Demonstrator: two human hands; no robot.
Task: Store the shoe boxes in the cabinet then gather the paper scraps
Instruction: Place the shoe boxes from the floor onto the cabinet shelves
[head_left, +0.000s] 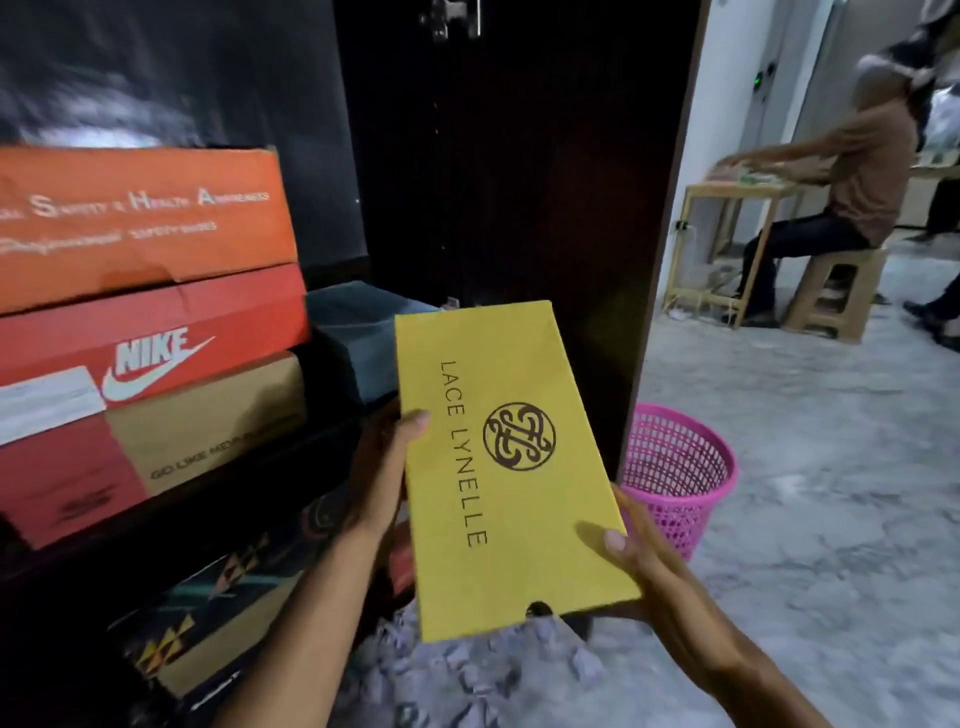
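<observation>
Stacked at the left end of the cabinet shelf (171, 514): an orange box (140, 223) on top, a red Nike box (156, 338) under it, a brown box (208, 415) at the bottom. Just right of the stack, a dark grey box (363, 338) set deeper in. On the lower level, a patterned box (208, 613).

Held in front of the open cabinet, off the shelf: the yellow shoe box (509, 467), lid up, long axis pointing inward. Left hand (387, 467) gripping its left long edge, thumb on the lid. Right hand (631, 551) gripping the near right corner, thumb on top.

Best kept level, aimed at the gap beside or above the grey box, slid in far end first without nudging the stack.

Paper scraps (467, 675) on the floor below, pink basket (675, 478) to the right, both waiting.
</observation>
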